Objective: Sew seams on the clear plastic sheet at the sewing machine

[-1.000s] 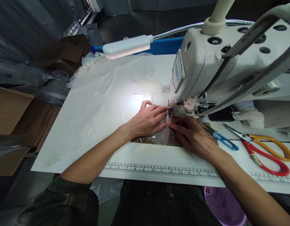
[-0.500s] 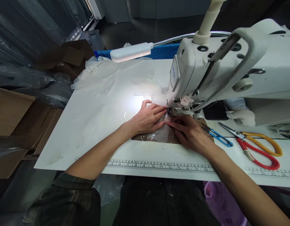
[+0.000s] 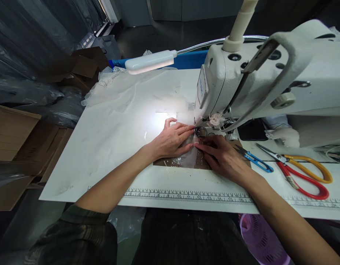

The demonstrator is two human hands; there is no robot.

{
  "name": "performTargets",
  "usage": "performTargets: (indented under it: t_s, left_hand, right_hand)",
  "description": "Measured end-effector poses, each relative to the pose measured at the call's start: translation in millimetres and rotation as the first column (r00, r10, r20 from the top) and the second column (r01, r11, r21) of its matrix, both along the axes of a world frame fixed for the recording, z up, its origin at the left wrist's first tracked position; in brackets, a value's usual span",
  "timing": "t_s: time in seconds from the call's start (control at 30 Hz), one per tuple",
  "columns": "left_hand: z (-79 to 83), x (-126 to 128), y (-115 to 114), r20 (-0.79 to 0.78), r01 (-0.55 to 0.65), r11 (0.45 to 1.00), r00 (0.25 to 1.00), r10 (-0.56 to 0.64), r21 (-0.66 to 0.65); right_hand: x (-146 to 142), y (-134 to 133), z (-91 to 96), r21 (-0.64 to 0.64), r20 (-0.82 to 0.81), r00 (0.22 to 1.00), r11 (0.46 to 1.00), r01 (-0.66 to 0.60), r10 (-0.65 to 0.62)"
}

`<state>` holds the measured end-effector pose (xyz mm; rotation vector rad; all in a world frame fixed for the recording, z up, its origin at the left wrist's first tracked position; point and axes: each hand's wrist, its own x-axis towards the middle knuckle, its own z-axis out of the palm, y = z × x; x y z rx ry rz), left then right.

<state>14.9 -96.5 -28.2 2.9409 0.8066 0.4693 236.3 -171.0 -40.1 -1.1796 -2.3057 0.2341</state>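
Note:
My left hand (image 3: 172, 139) lies flat with its fingers stretched toward the presser foot (image 3: 196, 131) of the white sewing machine (image 3: 218, 79). Under its fingertips is a piece of sheer white fabric (image 3: 189, 159), which hangs over a brown plate (image 3: 161, 162) on the table. To the right of the foot, my right hand (image 3: 223, 152) is closed, its fingertips pinching the fabric's edge just in front of the foot. The fingertips partly hide the fabric there.
Blue thread snips (image 3: 256, 161) and scissors (image 3: 302, 173) with red and yellow handles lie right of my right hand. A lamp (image 3: 150, 62) shines over the white table (image 3: 111, 147). Cardboard boxes (image 3: 17, 129) stand left; a purple basket (image 3: 262, 235) is below the front edge.
The view has shifted very slightly. Both hands keep nearly the same places, and the fabric between them lies a little differently near the foot.

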Motion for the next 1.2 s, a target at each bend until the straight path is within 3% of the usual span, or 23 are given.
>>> performTargets:
  t_s: [0.83, 1.03, 1.2]
  left_hand:
    - [0.2, -0.3, -2.3, -0.004, -0.004, 1.000, 1.000, 0.004, -0.023]
    - [1.5, -0.4, -3.2, -0.028, -0.011, 1.000, 1.000, 0.012, 0.009]
    - [0.4, 2.0, -4.5, 0.000, 0.001, 0.992, 1.000, -0.001, 0.129]
  right_hand:
    - [1.4, -4.0, -2.9, -0.012, -0.017, 1.000, 1.000, 0.008, -0.008]
    - [2.1, -2.4, -3.4, -0.031, -0.030, 0.999, 0.999, 0.012, -0.013]
    - [6.1, -0.2, -3.0, -0.056, -0.042, 0.999, 0.998, -0.033, 0.031]
